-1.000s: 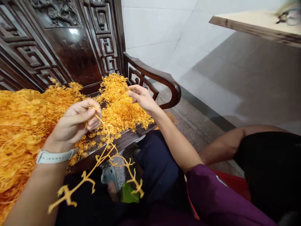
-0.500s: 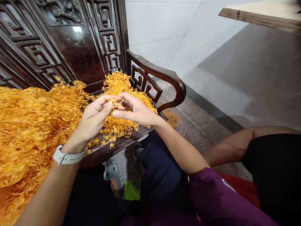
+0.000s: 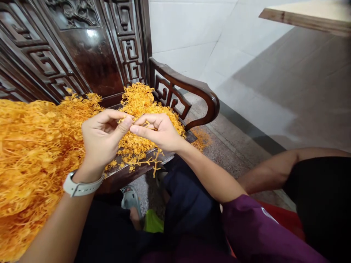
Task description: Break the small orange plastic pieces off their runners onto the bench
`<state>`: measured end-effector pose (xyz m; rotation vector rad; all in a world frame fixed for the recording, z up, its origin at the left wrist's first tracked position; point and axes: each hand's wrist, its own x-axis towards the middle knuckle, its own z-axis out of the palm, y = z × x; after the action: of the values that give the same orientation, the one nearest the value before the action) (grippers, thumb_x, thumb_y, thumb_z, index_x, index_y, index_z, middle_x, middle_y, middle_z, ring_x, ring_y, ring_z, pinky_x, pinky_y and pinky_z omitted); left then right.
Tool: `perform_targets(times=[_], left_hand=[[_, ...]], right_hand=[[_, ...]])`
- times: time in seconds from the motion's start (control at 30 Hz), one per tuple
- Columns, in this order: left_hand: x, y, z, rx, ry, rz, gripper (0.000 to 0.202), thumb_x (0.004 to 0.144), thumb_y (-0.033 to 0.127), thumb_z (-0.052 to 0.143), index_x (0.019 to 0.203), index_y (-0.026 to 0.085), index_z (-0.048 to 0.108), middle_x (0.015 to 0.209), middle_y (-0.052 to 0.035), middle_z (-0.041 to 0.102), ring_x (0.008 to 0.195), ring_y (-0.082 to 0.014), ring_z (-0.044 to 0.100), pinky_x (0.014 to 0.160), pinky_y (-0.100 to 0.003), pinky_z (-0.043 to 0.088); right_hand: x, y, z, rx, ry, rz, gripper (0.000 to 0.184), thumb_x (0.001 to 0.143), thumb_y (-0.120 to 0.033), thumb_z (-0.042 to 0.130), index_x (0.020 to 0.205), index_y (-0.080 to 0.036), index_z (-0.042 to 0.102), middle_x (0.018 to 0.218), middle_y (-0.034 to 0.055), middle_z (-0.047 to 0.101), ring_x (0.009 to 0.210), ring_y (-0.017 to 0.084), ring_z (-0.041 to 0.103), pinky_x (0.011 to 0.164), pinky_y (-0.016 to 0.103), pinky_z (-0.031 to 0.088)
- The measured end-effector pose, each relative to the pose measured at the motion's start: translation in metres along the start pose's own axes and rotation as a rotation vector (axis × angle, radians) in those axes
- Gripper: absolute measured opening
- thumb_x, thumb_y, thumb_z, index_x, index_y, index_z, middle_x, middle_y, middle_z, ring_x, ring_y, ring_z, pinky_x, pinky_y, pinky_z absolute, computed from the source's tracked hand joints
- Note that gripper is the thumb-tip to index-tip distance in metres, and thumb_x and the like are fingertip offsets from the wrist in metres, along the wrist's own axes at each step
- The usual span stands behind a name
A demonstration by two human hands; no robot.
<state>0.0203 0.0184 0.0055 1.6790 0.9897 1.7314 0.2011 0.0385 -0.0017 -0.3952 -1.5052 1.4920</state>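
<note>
My left hand (image 3: 102,140), with a white watch on its wrist, and my right hand (image 3: 157,132) meet fingertip to fingertip over the bench seat. Together they pinch a thin orange plastic sprig (image 3: 150,160), whose branched end hangs below my right hand. Behind the hands lies a small heap of loose orange pieces (image 3: 142,106). A large mass of orange sprigs (image 3: 30,153) fills the seat at the left.
The carved dark wooden bench (image 3: 189,89) has a curved armrest right of the heap. Another person's bare arm and black clothing (image 3: 287,171) are at the right. A wooden tabletop edge (image 3: 301,20) shows at the top right. My legs and a sandal (image 3: 130,201) are below.
A second ago my left hand held a long sprig while the right reached to the small heap. The hands have since come together, and a short branched piece now hangs below the right hand.
</note>
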Motion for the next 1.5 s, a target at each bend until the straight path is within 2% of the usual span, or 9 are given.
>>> perform_targets(times=[0.1,0.37,0.53,0.63,0.83,0.93,1.03,1.17,1.5], left_hand=[[-0.002,0.004,0.006,-0.044,-0.027,0.032,0.010,0.087,0.030,0.092,0.088,0.022,0.086,0.082,-0.0027,0.078,0.076,-0.0121,0.069,0.066,-0.022,0.053],[0.007,0.018,0.006,-0.586,-0.001,-0.317,0.026,0.077,0.036,0.100,0.080,0.023,0.078,0.072,0.0013,0.062,0.071,-0.0119,0.063,0.070,-0.025,0.058],[0.020,-0.017,-0.018,-0.171,0.106,-0.120,0.018,0.092,0.040,0.088,0.093,0.023,0.084,0.076,-0.0006,0.066,0.057,-0.0087,0.055,0.051,-0.026,0.042],[0.018,-0.052,-0.021,0.078,0.108,-0.185,0.019,0.096,0.035,0.080,0.108,0.021,0.085,0.073,-0.0004,0.067,0.054,-0.0097,0.052,0.050,-0.026,0.039],[0.018,-0.098,-0.010,0.466,-0.221,-0.242,0.042,0.088,0.032,0.078,0.127,0.015,0.078,0.126,-0.0163,0.076,0.116,-0.0325,0.069,0.109,-0.053,0.053],[0.019,-0.084,-0.005,0.403,-0.147,-0.182,0.037,0.100,0.047,0.067,0.120,0.018,0.078,0.126,-0.0153,0.076,0.125,-0.0333,0.066,0.118,-0.056,0.046],[0.016,-0.049,0.000,0.007,-0.046,-0.212,0.050,0.108,0.064,0.049,0.111,0.024,0.079,0.108,-0.0089,0.079,0.106,-0.0258,0.073,0.097,-0.045,0.059],[0.005,-0.015,0.005,0.023,-0.123,-0.194,0.029,0.097,0.057,0.077,0.106,0.030,0.081,0.104,-0.0026,0.078,0.093,-0.0208,0.072,0.081,-0.039,0.061],[0.004,-0.013,0.014,-0.295,-0.041,-0.287,0.025,0.088,0.043,0.091,0.081,0.024,0.076,0.075,-0.0002,0.063,0.070,-0.0132,0.059,0.069,-0.029,0.055]], right_hand=[[0.001,0.000,-0.002,0.034,-0.055,0.022,0.029,0.086,-0.034,0.090,0.080,-0.013,0.070,0.056,-0.0104,0.042,0.049,0.004,0.025,0.045,0.022,0.017],[-0.009,0.000,0.002,0.324,-0.241,-0.062,0.025,0.092,-0.026,0.081,0.074,-0.015,0.068,0.064,-0.0040,0.061,0.057,0.007,0.053,0.058,0.022,0.041],[-0.011,-0.007,-0.004,0.237,-0.118,0.029,0.023,0.096,-0.033,0.079,0.083,-0.016,0.071,0.070,-0.0027,0.063,0.054,0.005,0.046,0.051,0.021,0.035],[-0.005,-0.010,-0.009,0.202,0.041,0.135,0.028,0.095,-0.042,0.081,0.086,-0.017,0.069,0.067,-0.0072,0.053,0.048,0.004,0.030,0.047,0.021,0.030],[0.000,-0.004,-0.010,0.151,0.125,0.137,0.036,0.088,-0.049,0.087,0.091,-0.019,0.068,0.074,-0.0056,0.055,0.059,0.007,0.045,0.056,0.023,0.041],[0.001,0.001,-0.013,0.111,0.154,0.090,0.035,0.087,-0.048,0.088,0.091,-0.018,0.070,0.078,-0.0038,0.059,0.067,0.008,0.049,0.063,0.023,0.042],[0.005,0.006,-0.016,0.047,0.215,0.060,0.040,0.083,-0.051,0.090,0.090,-0.018,0.070,0.078,-0.0034,0.059,0.067,0.009,0.045,0.061,0.024,0.038],[0.011,0.010,-0.019,0.029,0.248,0.032,0.048,0.079,-0.060,0.090,0.091,-0.019,0.069,0.081,-0.0027,0.059,0.072,0.011,0.043,0.063,0.025,0.037],[0.005,0.010,-0.010,0.118,0.124,0.051,0.047,0.083,-0.056,0.089,0.085,-0.020,0.060,0.081,-0.0027,0.052,0.074,0.012,0.041,0.068,0.026,0.038]])
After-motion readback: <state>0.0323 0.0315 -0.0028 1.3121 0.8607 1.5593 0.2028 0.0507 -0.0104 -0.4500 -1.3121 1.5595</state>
